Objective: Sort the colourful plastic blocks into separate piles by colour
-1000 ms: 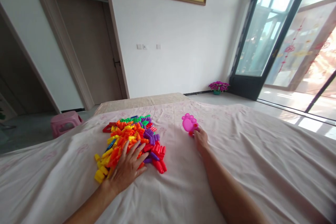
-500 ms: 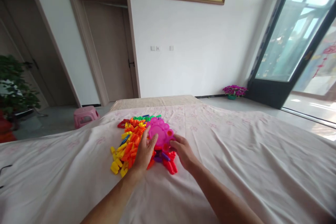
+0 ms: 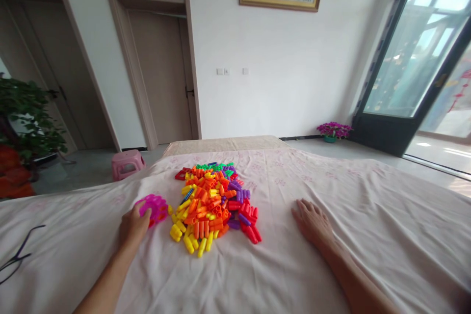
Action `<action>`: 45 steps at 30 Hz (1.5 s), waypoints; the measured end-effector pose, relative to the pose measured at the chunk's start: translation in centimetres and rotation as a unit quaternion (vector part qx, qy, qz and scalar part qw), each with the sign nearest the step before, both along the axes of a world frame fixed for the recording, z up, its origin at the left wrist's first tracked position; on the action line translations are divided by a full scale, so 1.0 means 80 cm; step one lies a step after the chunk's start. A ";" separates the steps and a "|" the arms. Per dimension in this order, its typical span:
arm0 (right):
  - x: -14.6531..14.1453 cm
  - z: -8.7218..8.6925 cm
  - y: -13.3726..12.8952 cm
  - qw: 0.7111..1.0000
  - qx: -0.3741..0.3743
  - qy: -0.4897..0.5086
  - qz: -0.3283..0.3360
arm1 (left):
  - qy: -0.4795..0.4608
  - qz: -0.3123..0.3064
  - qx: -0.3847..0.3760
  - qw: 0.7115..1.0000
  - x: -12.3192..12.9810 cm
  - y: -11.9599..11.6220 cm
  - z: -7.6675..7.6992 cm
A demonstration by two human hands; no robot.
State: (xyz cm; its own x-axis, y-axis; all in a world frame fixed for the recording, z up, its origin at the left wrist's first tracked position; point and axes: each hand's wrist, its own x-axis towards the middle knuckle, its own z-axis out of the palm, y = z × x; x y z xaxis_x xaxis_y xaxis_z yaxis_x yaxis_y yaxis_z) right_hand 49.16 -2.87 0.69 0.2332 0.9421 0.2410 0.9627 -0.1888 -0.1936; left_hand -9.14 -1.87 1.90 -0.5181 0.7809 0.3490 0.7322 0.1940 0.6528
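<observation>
A pile of plastic pieces [image 3: 206, 206] in yellow, orange, red, purple and green lies on a pale flowered cloth [image 3: 228, 284]. To the left of the pile, my left hand [image 3: 135, 223] grips the near-left edge of a magenta flower-shaped plastic piece [image 3: 156, 210], whose right side comes close to the yellow pieces. My right hand [image 3: 313, 221] rests flat on the cloth, right of the pile, fingers stretched out and holding nothing.
Dark-framed glasses [image 3: 16, 258] lie on the cloth at the left edge. Beyond the cloth are a pink stool [image 3: 127, 164], a leafy plant [image 3: 27, 113] and a pot of purple flowers [image 3: 334, 130]. A beige cover [image 3: 224, 144] spans the far end.
My left hand has carried the magenta piece from above the pile to its left. My right hand has let go of it and moved right, down onto the cloth. The view has shifted slightly left.
</observation>
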 end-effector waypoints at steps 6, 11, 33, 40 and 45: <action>0.020 -0.012 0.009 0.998 -0.042 -0.041 -0.026 | 0.046 -0.004 -0.046 0.998 0.003 -0.009 -0.016; 0.025 -0.013 0.015 0.998 -0.037 -0.044 -0.038 | 0.067 -0.008 -0.050 0.996 0.010 -0.011 -0.016; 0.015 -0.001 0.008 0.998 -0.024 -0.036 -0.051 | 0.097 -0.035 -0.061 0.993 0.017 -0.005 -0.021; 0.013 0.000 0.009 0.998 -0.028 -0.028 -0.058 | 0.108 -0.043 -0.061 0.991 0.021 -0.007 -0.024; 0.006 0.008 0.004 0.998 -0.030 -0.027 -0.056 | 0.120 -0.046 -0.064 0.990 0.024 -0.009 -0.022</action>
